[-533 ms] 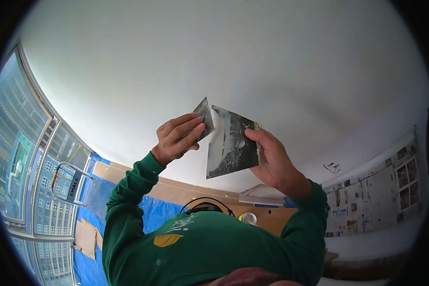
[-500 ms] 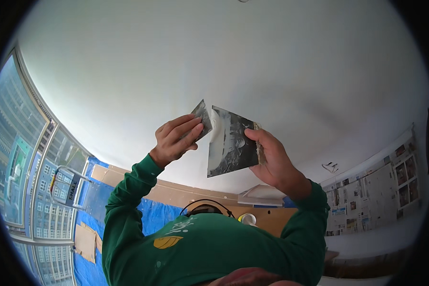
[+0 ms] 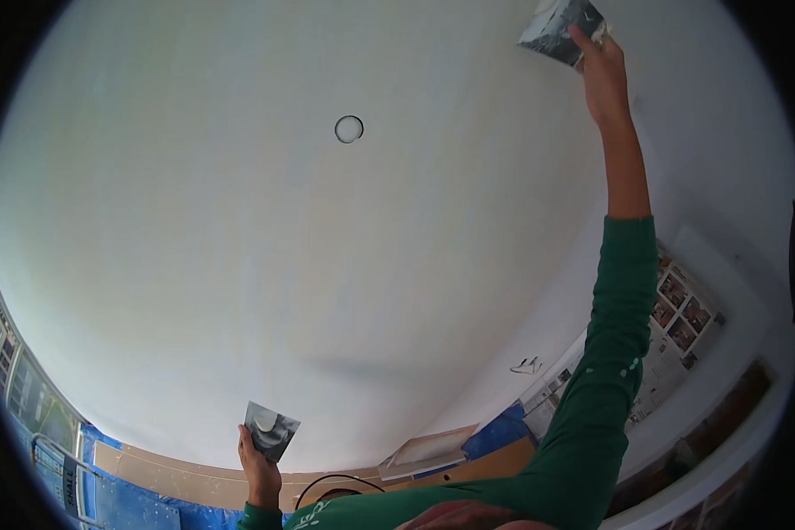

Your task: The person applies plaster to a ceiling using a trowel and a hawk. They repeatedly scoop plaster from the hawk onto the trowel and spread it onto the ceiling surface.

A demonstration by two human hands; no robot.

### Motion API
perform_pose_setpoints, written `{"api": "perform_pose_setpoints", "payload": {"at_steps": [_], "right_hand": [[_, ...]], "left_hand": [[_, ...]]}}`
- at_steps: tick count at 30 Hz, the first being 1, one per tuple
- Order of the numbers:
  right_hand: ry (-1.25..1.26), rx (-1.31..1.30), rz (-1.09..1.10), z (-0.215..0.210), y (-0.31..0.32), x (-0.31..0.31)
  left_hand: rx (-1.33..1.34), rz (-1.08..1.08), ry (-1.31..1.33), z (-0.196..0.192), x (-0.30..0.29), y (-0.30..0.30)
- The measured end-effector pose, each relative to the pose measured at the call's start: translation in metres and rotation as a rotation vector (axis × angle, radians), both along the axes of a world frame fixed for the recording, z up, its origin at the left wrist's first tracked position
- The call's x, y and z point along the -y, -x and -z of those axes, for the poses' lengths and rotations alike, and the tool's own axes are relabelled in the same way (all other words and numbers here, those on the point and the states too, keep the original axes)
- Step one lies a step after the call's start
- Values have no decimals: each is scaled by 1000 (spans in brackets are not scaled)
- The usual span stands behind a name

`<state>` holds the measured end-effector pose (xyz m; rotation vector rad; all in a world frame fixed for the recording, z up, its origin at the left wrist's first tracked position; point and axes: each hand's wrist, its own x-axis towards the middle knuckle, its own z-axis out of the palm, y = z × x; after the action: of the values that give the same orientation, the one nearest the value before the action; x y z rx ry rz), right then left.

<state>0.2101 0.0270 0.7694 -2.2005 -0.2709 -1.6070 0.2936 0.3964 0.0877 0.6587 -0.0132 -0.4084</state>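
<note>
Overhead, grey sheet (image 3: 558, 28) in right hand (image 3: 602, 75)

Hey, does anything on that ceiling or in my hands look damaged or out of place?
One thing: a small round hole sits alone in the plain white ceiling. The right hand holds a dark grey sheet up against the ceiling; the left hand holds a smaller grey piece low. Neither looks torn.

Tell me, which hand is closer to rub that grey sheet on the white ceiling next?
Probably the right hand: its arm is stretched up, pressing its grey sheet near the ceiling. The left hand holds its sheet piece low.
</note>
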Motion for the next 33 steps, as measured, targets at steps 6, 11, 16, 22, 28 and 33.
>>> {"api": "perform_pose_setpoints", "payload": {"at_steps": [6,11,16,22,28,33], "right_hand": [[876,359,736,-135,-66,60],[950,424,823,-139,-126,77],[961,490,902,-144,-127,71],[905,452,987,-146,-124,70],[932,437,1063,-144,-121,67],[989,338,868,-140,-115,35]], "left_hand": [[-132,12,73,33,8,3],[-135,-31,77,40,6,6],[-137,-54,82,37,10,5],[-160,-109,71,37,11,5],[-142,-72,67,33,11,5],[-126,-25,103,42,7,0]]}}
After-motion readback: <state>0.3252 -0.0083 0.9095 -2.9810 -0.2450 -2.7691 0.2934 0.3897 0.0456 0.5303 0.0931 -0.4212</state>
